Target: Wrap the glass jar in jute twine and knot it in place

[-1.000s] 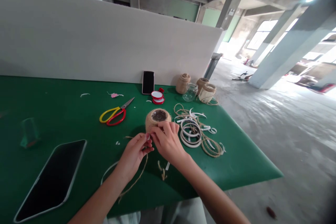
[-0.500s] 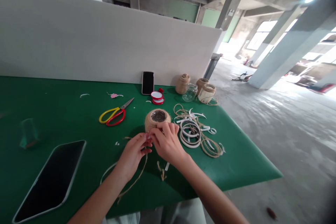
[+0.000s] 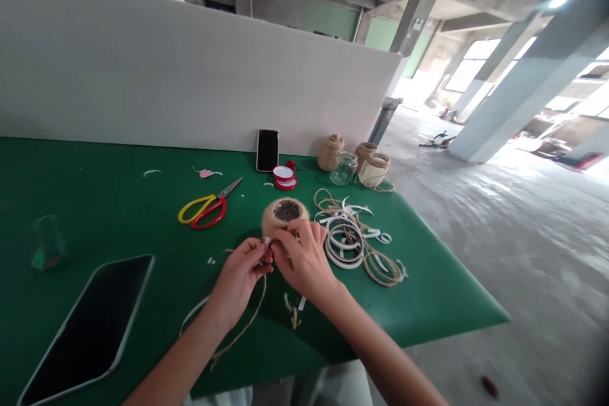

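- Our left hand (image 3: 240,279) pinches a twine (image 3: 247,323) end beside a small white strip at the jar (image 3: 281,217).
- Our right hand (image 3: 304,260) grips the twine-wrapped jar's near side.
- The jar stands mid-bench (image 3: 118,203); scissors (image 3: 205,208) at its 9 o'clock, tape rings (image 3: 345,242) at 3.
- A phone (image 3: 83,327) lies at 8 o'clock.

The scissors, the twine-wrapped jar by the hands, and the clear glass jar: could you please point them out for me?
scissors (image 3: 205,209): head view, on the handles near the pivot.
twine-wrapped jar (image 3: 281,212): head view, on its top face.
clear glass jar (image 3: 343,169): head view, on its glass body.
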Tool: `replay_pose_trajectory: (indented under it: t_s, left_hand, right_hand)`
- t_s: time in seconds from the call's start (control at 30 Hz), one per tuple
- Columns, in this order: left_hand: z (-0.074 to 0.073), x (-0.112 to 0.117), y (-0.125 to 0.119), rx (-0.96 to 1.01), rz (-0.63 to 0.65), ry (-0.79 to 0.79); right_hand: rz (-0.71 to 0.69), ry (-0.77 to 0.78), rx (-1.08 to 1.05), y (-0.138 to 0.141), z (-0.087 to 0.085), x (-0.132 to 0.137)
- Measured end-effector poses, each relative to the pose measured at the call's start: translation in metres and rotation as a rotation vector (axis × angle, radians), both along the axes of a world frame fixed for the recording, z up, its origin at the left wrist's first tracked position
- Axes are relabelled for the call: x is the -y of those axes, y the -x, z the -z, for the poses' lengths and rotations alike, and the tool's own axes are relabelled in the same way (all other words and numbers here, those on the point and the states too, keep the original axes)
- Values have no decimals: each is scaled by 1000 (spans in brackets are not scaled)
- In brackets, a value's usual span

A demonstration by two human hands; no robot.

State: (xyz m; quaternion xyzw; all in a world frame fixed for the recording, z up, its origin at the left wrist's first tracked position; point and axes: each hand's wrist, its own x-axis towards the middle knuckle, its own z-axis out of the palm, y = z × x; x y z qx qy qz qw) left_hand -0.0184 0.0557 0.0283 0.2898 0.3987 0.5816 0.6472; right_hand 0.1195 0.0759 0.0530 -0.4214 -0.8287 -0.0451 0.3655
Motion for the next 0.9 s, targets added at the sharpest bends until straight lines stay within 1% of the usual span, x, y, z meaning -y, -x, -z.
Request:
replay_pose_trajectory:
  t_s: [0.13,0.23,0.4,0.63,0.7,0.8,0.9]
  left_hand:
    - [-1,2,-2,-67,-22,-55]
    - [-3,3,-2,-153,-50,-86]
    - [-3,4,0,-310,-109,-140]
    - [1,5,4,-502,-140,-232]
    - [1,4,4,-565,-137,-227]
    - [-1,3,4,-645,-136,-159]
    - [-3,2,2,-643,-141,-76]
  right_hand:
    - [35,31,-44,0,-3,2]
    - [27,73,-51,0,-7,4]
    - [-17,156,-6,0,-15,4]
    - [-49,166,99,1,-22,0]
    - [-52,158,108,2,-23,-1]
    - [-52,143,127,1,-23,-2]
    - [-57,146,126,0,-22,-3]
